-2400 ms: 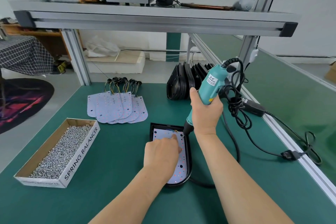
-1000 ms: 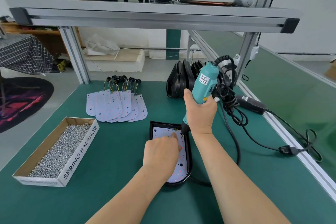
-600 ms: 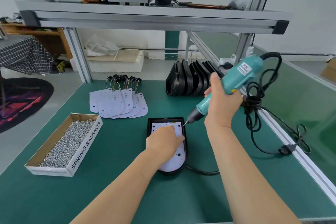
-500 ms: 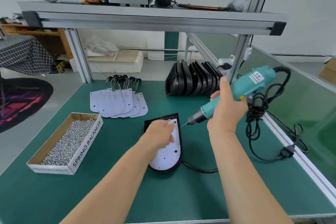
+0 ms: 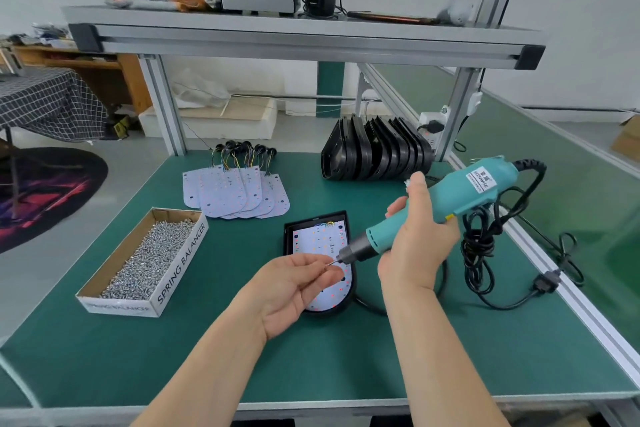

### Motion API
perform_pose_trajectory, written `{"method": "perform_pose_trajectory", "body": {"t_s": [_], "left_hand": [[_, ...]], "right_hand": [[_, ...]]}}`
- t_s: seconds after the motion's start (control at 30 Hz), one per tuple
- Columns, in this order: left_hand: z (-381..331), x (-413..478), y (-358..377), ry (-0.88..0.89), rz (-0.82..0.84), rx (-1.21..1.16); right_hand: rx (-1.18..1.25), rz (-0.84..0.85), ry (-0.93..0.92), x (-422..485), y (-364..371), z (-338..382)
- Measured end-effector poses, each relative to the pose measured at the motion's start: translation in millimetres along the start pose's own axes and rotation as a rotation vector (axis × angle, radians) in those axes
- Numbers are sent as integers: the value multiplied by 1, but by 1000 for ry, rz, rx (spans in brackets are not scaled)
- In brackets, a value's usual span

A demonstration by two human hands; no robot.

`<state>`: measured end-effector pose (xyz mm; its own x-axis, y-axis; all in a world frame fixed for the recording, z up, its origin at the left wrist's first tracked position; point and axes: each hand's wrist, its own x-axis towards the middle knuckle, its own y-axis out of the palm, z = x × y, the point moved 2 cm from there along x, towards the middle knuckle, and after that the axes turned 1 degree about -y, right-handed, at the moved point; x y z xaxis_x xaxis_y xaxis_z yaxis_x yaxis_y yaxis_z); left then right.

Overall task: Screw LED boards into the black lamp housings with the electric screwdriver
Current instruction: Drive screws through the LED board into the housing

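right hand (image 5: 415, 250) grip wrapped round screwdriver (image 5: 464, 194), tilted, bit aimed at left hand (image 5: 291, 288) fingertips. left grip palm-up, fingers curled at bit tip; can't tell if pinching anything. black housing (image 5: 288, 239) with LED board (image 5: 320, 241) flat on counter (image 5: 381, 357), just beneath both grips.

The left grip (image 5: 294, 284) and the right grip (image 5: 415, 246) are above the table (image 5: 346, 357). The left one is over the near end of a lamp housing (image 5: 289, 236), which lies flat with an LED board (image 5: 317, 239) in it. The electric screwdriver (image 5: 460, 196) in the right grip slants up to that grip's right, and its bit tip reaches between the left grip's thumb and fingertips. Its coiled cord (image 5: 485, 239) lies on the table right of the right grip. A box of screws (image 5: 145, 260) sits left of the left grip, and beyond that grip lies a fan of spare LED boards (image 5: 239, 192). Beyond the right grip stands a row of housings (image 5: 374, 154) on edge. A shelf (image 5: 304, 35) spans above and behind both grips.
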<state>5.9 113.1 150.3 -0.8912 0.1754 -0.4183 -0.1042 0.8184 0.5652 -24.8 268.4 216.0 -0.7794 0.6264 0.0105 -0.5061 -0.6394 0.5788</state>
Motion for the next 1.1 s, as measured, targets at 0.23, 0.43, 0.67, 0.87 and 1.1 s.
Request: {"method": "perform_pose_trajectory", "body": {"t_s": [0.23, 0.43, 0.67, 0.87, 1.1], "left_hand": [[7, -1, -2, -63, 22, -165], [9, -4, -3, -103, 7, -274], [12, -9, -1, -84, -50, -375], [26, -7, 15, 150, -166, -315], [26, -9, 20, 180, -92, -223]], "right_hand": [[-7, -3, 3, -5, 2, -1], [6, -26, -16, -5, 3, 0], [-10, -28, -17, -7, 3, -3], [-29, -55, -67, -15, 4, -5], [-3, -86, 8, -4, -2, -5]]}}
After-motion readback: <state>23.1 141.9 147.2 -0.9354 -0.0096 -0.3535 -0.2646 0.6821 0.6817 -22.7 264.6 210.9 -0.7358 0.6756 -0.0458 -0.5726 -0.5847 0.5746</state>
